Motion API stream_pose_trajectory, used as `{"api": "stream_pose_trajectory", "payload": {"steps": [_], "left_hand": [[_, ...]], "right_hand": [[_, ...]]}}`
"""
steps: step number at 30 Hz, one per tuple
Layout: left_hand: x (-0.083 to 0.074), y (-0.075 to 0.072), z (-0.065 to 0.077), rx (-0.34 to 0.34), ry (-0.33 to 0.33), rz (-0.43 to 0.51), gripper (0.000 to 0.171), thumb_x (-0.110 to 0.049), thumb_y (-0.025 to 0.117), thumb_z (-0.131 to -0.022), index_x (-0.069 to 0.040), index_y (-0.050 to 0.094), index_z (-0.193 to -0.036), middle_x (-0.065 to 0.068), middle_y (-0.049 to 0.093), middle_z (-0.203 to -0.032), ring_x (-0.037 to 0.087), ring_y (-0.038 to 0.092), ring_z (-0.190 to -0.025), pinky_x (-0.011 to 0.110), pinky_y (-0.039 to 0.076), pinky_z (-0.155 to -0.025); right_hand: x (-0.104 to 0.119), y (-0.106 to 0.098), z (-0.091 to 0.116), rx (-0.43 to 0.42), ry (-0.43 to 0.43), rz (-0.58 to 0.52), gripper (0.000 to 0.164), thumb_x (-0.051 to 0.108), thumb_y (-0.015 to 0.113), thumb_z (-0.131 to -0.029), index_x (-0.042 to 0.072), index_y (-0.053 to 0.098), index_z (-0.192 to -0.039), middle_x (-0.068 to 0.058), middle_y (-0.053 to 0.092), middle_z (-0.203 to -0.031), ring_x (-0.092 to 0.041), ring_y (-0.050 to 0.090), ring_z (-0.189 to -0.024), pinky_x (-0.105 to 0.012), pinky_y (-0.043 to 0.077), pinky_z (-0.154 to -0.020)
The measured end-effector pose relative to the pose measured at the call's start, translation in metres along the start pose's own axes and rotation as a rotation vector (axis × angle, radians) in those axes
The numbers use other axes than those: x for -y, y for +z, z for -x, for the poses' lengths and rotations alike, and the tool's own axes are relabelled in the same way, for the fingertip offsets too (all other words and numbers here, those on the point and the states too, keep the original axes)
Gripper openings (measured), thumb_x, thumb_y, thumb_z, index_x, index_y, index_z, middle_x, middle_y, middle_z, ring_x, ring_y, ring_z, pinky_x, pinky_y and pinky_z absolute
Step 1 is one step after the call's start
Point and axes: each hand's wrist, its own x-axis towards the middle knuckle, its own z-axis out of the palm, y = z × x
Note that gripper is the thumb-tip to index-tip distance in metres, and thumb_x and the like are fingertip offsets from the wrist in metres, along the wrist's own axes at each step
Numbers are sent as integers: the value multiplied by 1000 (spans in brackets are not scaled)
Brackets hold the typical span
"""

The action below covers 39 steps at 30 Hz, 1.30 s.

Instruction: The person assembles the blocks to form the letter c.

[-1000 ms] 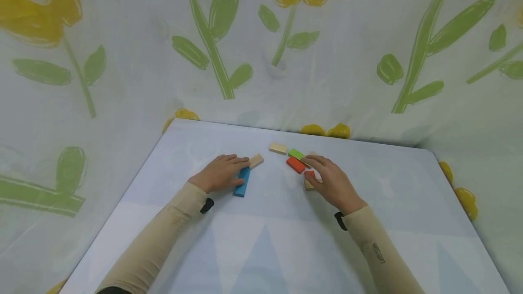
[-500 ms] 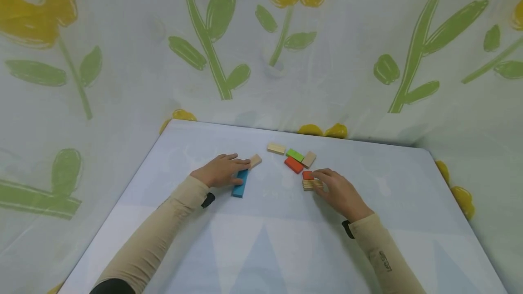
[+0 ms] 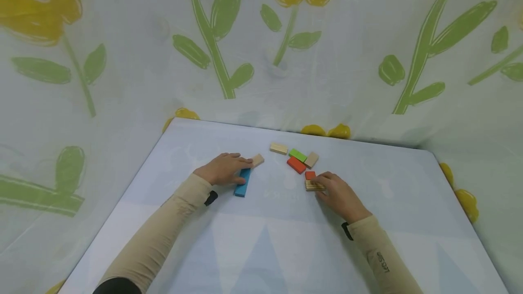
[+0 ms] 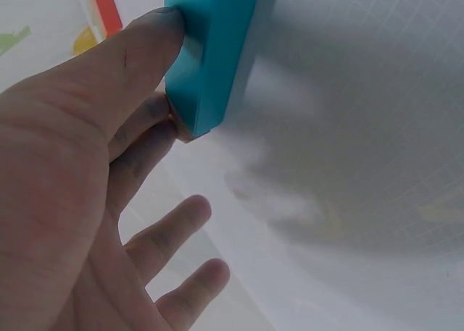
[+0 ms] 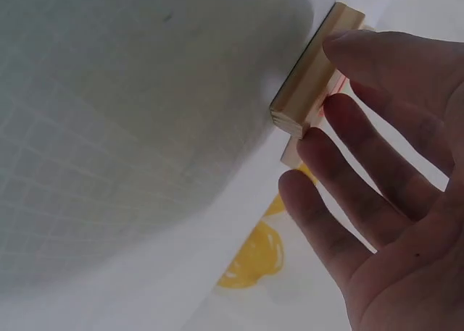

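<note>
In the head view my left hand [image 3: 222, 169] pinches a long blue wooden block [image 3: 243, 185] lying on the table. Its thumb lies along the blue side in the left wrist view, the front fingers reach to the block's end, and two other fingers are spread. A plain wooden block [image 3: 257, 160] lies just beyond these fingertips. With thumb and fingertips my right hand [image 3: 341, 196] pinches a plain wooden block [image 5: 308, 77] on the table's right half. Directly behind that block shows a red block [image 3: 310, 174], partly hidden.
Farther back lie a green block [image 3: 298, 155], a red block [image 3: 296, 164] and a tan block [image 3: 312, 160], close together. Another plain block [image 3: 278, 148] lies to their left. The white table [image 3: 265, 257] meets a flower-patterned backdrop [image 3: 327, 90] behind.
My right hand has moved back toward me from the green and red blocks to the nearer plain block, uncovering the tan block. My left hand has stayed about where it was.
</note>
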Motion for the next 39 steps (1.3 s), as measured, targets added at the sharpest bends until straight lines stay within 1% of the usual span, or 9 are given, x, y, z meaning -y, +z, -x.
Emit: {"api": "stream_pose_trajectory", "payload": {"steps": [5,8,11,14,23,29,33,36,39], "left_hand": [[-1,-1,0,2,-2,9,59,-38,69,-98,-14,52,-149,0,43,-158,39,35,-146,56,30,-118],[0,-1,0,-12,7,5,58,-37,70,-97,-14,54,-148,1,45,-157,40,37,-144,57,32,-116],[0,0,1,-29,14,0,58,-37,71,-96,-14,55,-147,1,46,-156,40,39,-143,57,33,-115],[1,0,0,-35,10,3,59,-38,71,-96,-14,55,-147,1,46,-156,40,39,-143,57,34,-115],[0,1,0,-34,-27,-17,62,-43,69,-96,-16,52,-150,-1,45,-157,38,39,-144,58,32,-115],[-2,0,-2,-31,-48,-45,64,-45,68,-97,-18,50,-152,-1,45,-157,37,38,-144,57,33,-116],[-1,1,-4,-18,-67,-38,65,-45,67,-97,-19,47,-154,-2,44,-157,35,36,-146,56,31,-117],[-1,2,-4,-23,-57,-33,65,-44,67,-97,-18,48,-153,-1,45,-157,36,37,-145,56,32,-116],[0,1,-3,-38,-37,-30,64,-43,68,-97,-16,49,-152,1,47,-156,38,39,-144,56,34,-115]], "right_hand": [[-1,2,1,-15,-1,-18,33,3,83,-83,4,73,-114,-9,67,-111,-26,64,-105,-44,57,-92],[0,2,3,-19,11,-20,36,3,84,-82,2,72,-115,-10,66,-110,-26,63,-104,-44,57,-91],[2,2,4,-21,43,-19,41,4,85,-81,1,69,-119,-11,64,-111,-25,64,-102,-44,58,-90],[3,2,4,-26,76,-12,42,5,85,-81,0,69,-120,-13,64,-109,-24,63,-98,-44,58,-87],[5,2,4,19,134,-12,37,7,83,-84,-2,71,-117,-12,65,-102,-21,61,-89,-41,57,-82],[5,3,6,15,131,-23,38,10,85,-82,1,71,-116,-7,64,-99,-18,59,-86,-37,56,-79],[6,4,8,5,123,-25,39,12,87,-81,4,72,-116,-5,64,-100,-17,60,-87,-37,57,-80],[8,4,8,-12,121,-30,39,13,88,-80,6,73,-115,-3,64,-100,-17,61,-89,-37,58,-81],[12,4,7,-51,85,-47,38,12,88,-79,6,73,-114,-3,65,-101,-19,64,-90,-37,59,-80]]}}
